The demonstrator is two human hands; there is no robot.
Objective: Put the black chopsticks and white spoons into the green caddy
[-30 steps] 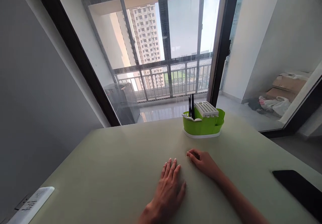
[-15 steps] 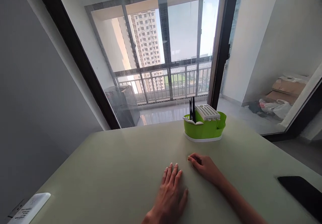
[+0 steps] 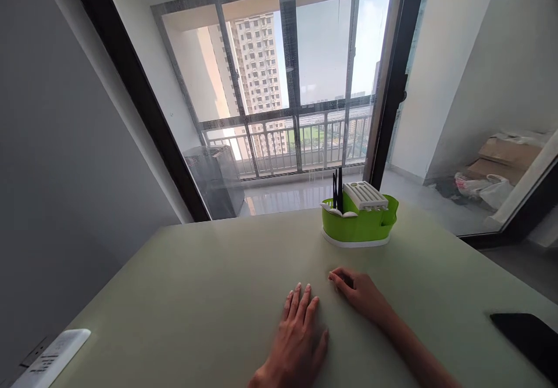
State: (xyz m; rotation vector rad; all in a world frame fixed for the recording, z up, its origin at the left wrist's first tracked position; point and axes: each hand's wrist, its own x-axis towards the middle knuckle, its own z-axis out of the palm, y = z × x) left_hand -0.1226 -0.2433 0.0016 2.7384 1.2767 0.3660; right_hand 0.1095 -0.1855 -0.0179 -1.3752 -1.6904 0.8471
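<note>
My left hand lies flat on the pale green tabletop, palm down and fingers extended, holding nothing. To its right, my right hand rests on the table, its fingers loosely curled and the thumb against the fingertips; I see no object in that pinch. Just beyond my right hand stands a bright green cutlery caddy on a white base. White spoons and black chopsticks stand in its left part. A white slotted knife block top covers the middle.
At the right table edge lies a black flat object, partly cut off. A white power strip-like object sits at the left edge. Behind the table is a glass door with a dark frame, with cardboard and plastic bags beyond.
The whole view has shifted slightly, so things appear a little farther right. Both hands keep their poses on the table, and the caddy stays in place.
</note>
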